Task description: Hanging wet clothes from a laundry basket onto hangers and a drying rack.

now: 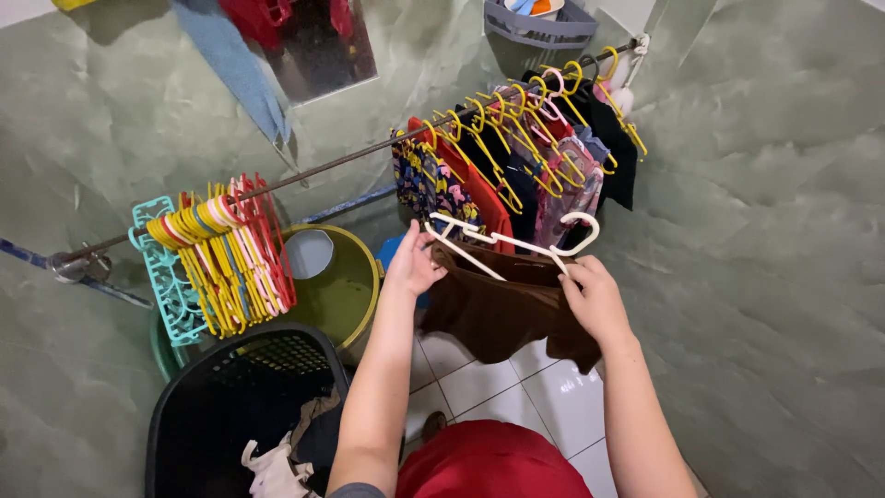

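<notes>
Brown garment (502, 309) hangs in front of the person, held up between both hands below the drying rod (350, 159), with a white plastic hanger (502, 242) lying across its top edge. Left hand (412, 263) is closed on the garment's left top corner, beside the hanger's arm. Right hand (595, 297) is closed on the right top corner, just under the hanger's hook. The fabric drapes in folds and sags between the grips; judged soft, limp and light, possibly damp, with no stiffness of its own. Best hold is at the top corners or waistband, as now, keeping the edge taut. The hanger looks thin and rigid, likely to flex or snap if forced. Hung clothes on yellow hangers (516, 148) sit just behind; spare hangers (226, 258) cluster left, above a black laundry basket (175, 415).
</notes>
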